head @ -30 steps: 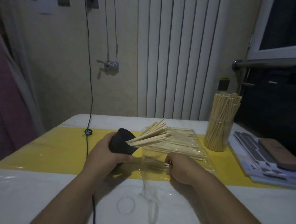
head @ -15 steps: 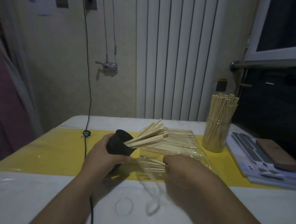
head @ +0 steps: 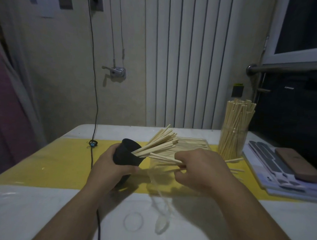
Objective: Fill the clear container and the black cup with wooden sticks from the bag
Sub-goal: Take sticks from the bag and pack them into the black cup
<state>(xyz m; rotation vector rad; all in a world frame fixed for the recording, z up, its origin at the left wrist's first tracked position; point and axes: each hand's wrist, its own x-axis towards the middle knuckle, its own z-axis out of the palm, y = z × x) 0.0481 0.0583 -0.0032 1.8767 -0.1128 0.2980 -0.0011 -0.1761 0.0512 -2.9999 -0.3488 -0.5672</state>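
My left hand [head: 109, 164] grips the black cup [head: 127, 153], tilted with its mouth toward the right; several wooden sticks [head: 158, 142] fan out of it. My right hand [head: 199, 168] pinches a small bundle of sticks [head: 163, 158] whose tips point at the cup's mouth. The clear plastic bag [head: 191, 144] with more sticks lies behind and under my right hand. At the right stands the clear container [head: 232, 144], packed with upright sticks.
A black cable [head: 93, 117] runs down the wall and across the yellow strip [head: 54, 161] of the table. Flat grey sheets and a brown block [head: 296, 164] lie at the right edge. A thin ring [head: 133, 222] and the bag's loose plastic tail lie in front.
My right hand has lifted out of the bag with a bundle of sticks and moved up and left toward the cup's mouth. The cup stays tilted in my left hand.
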